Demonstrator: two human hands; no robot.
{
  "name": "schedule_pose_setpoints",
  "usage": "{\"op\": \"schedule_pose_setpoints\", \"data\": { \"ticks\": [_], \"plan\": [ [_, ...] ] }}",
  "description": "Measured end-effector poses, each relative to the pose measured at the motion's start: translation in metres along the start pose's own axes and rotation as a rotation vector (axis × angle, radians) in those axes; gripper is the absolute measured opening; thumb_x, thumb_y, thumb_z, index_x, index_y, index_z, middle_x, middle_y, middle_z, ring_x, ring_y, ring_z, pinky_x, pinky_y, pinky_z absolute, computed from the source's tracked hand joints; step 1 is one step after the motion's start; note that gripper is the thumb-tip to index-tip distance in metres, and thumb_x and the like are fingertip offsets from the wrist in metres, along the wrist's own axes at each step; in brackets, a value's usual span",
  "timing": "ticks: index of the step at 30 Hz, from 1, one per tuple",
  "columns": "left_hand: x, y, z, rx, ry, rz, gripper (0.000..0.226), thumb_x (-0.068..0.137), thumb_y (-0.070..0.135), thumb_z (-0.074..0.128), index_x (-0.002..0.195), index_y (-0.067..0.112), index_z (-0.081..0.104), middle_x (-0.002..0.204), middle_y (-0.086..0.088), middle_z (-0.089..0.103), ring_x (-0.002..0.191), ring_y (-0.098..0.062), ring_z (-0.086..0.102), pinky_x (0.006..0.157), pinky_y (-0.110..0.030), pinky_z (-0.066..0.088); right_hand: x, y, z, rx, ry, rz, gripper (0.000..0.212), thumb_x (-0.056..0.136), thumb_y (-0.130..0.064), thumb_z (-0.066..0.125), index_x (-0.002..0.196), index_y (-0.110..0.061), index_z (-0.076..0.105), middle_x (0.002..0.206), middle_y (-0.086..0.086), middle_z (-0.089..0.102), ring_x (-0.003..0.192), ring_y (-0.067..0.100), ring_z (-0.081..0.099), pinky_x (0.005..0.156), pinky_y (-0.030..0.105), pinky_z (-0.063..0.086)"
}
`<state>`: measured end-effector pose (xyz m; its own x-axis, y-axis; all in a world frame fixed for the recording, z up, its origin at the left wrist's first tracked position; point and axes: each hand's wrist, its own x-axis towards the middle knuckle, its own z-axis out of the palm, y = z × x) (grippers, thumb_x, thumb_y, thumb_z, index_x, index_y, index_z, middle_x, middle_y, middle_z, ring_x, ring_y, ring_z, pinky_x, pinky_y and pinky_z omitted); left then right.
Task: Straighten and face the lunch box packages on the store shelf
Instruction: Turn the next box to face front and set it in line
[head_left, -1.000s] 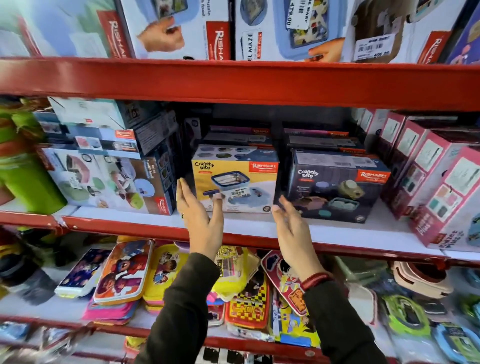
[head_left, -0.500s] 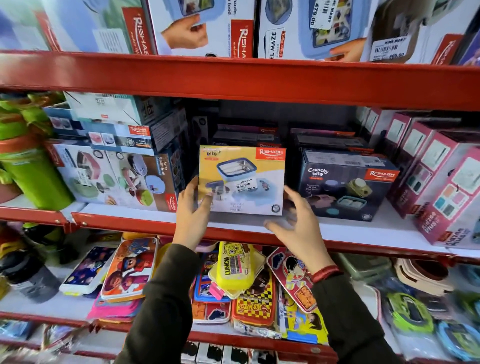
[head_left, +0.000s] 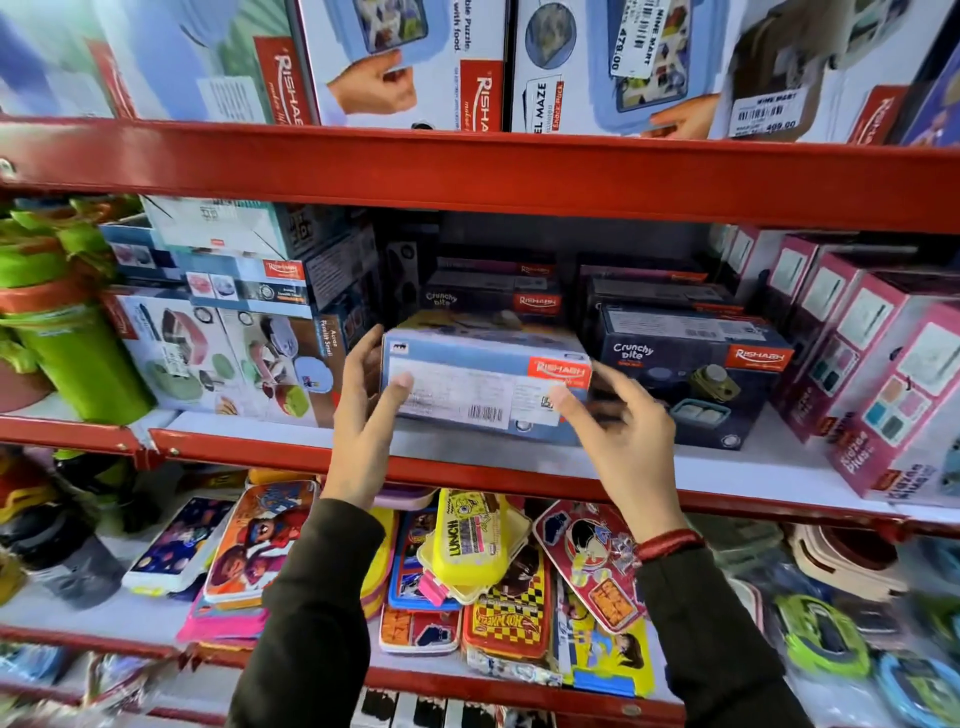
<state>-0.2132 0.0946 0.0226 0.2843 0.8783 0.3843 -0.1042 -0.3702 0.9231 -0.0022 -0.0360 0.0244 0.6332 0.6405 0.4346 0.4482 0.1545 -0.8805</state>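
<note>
My left hand (head_left: 363, 410) grip closed on the left end of the lunch box package (head_left: 485, 382), my right hand (head_left: 618, 421) clasping its right end, barcode face toward me, on the middle red shelf (head_left: 249, 447), dark Crunchy Bite box (head_left: 691, 374) just right

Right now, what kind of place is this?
Most likely a retail store aisle: red shelves stocked with boxed lunch boxes, price stickers on upper boxes, and a barcode label on the box both hands hold.

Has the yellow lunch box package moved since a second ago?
Yes. The package has been tipped, barcode side now facing out, held in both hands beside the dark box.
</note>
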Motion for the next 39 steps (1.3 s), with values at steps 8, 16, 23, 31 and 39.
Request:
{"op": "schedule_pose_setpoints", "data": {
  "ticks": [8, 16, 23, 31, 39],
  "plan": [
    [0.005, -0.015, -0.01, 0.095, -0.044, 0.066, 0.07, 0.091, 0.017, 0.068, 0.152, 0.03, 0.035, 0.148, 0.002, 0.059, 0.142, -0.023, 0.057, 0.121, -0.049, 0.047, 0.007, -0.01, 0.0, 0.055, 0.059, 0.048, 0.039, 0.083, -0.041, 0.08, 0.113, -0.016, 0.076, 0.103, -0.004, 0.079, 0.096, 0.01, 0.075, 0.084, 0.028, 0.063],
    [0.019, -0.018, -0.004, 0.089, 0.046, 0.018, 0.042, 0.099, 0.03, 0.071, 0.131, 0.028, 0.044, 0.134, -0.012, 0.069, 0.129, -0.022, 0.065, 0.112, -0.053, 0.054, 0.003, 0.001, 0.006, 0.021, -0.02, 0.006, 0.043, 0.082, -0.019, 0.084, 0.122, -0.023, 0.067, 0.112, -0.023, 0.069, 0.101, 0.003, 0.073, 0.074, 0.015, 0.058],
    [0.042, -0.02, 0.015, 0.224, 0.071, 0.02, 0.043, 0.102, 0.018, 0.067, 0.138, 0.008, 0.046, 0.134, -0.01, 0.068, 0.125, -0.025, 0.067, 0.113, -0.051, 0.053, 0.019, 0.017, 0.026, -0.024, 0.054, 0.054, 0.052, 0.088, -0.023, 0.079, 0.137, -0.013, 0.063, 0.13, -0.006, 0.067, 0.115, 0.017, 0.068, 0.095, 0.022, 0.052],
    [0.043, -0.028, 0.027, 0.156, 0.01, -0.065, 0.055, 0.109, 0.03, 0.054, 0.156, 0.013, 0.032, 0.15, -0.006, 0.057, 0.141, -0.022, 0.054, 0.126, -0.046, 0.039, 0.022, 0.031, 0.036, -0.122, -0.054, 0.106, 0.064, 0.092, -0.008, 0.07, 0.151, -0.017, 0.048, 0.134, -0.003, 0.064, 0.12, 0.009, 0.062, 0.106, 0.032, 0.056],
    [0.039, -0.023, 0.028, 0.048, 0.001, -0.08, 0.061, 0.111, 0.03, 0.046, 0.165, 0.019, 0.02, 0.16, 0.005, 0.043, 0.152, -0.014, 0.041, 0.128, -0.035, 0.033, 0.009, 0.019, 0.037, -0.002, -0.111, 0.178, 0.067, 0.1, -0.03, 0.059, 0.158, -0.041, 0.028, 0.167, -0.006, 0.029, 0.156, 0.016, 0.027, 0.128, 0.05, 0.026]
  ]
}}
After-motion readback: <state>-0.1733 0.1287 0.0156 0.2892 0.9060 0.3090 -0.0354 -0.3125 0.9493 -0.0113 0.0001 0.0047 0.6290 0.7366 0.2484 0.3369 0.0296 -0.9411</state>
